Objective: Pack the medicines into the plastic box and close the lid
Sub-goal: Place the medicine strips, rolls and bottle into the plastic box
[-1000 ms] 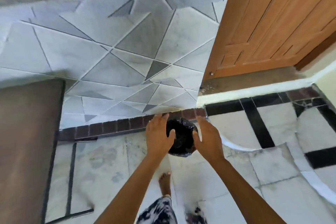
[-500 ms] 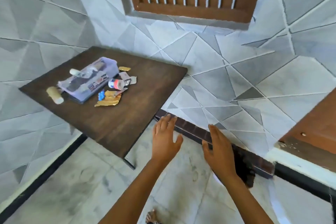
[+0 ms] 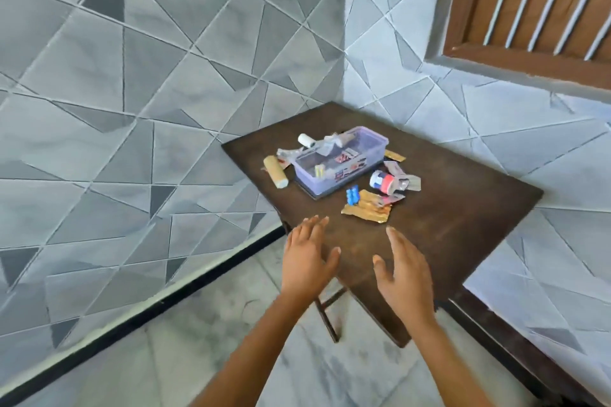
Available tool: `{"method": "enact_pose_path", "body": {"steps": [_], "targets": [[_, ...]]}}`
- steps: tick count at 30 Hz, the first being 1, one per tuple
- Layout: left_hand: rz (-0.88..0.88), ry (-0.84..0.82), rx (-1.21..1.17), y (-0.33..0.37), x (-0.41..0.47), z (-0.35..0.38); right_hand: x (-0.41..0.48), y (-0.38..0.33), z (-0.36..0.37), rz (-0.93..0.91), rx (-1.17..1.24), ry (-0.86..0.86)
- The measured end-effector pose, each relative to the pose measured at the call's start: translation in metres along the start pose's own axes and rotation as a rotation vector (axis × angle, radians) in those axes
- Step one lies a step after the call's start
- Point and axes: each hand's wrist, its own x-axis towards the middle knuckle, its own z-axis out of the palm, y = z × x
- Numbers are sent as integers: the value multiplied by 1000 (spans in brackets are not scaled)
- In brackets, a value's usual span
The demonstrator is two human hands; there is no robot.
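Two hands, left [image 3: 309,256] and right [image 3: 405,271], hover empty with fingers spread over the tabletop's [image 3: 463,225] near edge. The plastic box [image 3: 340,160] sits open mid-table, medicines [image 3: 365,210] loose beside it. Advise gathering the nearest gold strips first, laid flat so the lid seats.

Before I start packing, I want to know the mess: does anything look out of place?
Yes. Medicines lie scattered around the plastic box on the table: a beige roll left, gold blister strips in front. Both hands are empty.
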Motion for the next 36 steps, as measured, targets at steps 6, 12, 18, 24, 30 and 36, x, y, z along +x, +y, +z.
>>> {"method": "enact_pose_path", "body": {"steps": [6,12,18,24,30,36], "targets": [[97,27,-4,-56,62,-38,44,-52,47,33,-41,23],[102,29,-20,-93,126,-39,94,-67,86,52,-74,16],[133,18,-27,-107,201,-26,156,-66,124,118,-47,-6],[127,-21,-10,-123,273,-15,214,-66,148,182,2,-4],[-49,-65,-1,-160,320,-11,258,-81,182,208,30,-45],[-296,-371,48,-202,369,6,284,-90,212,322,-30,0]]}}
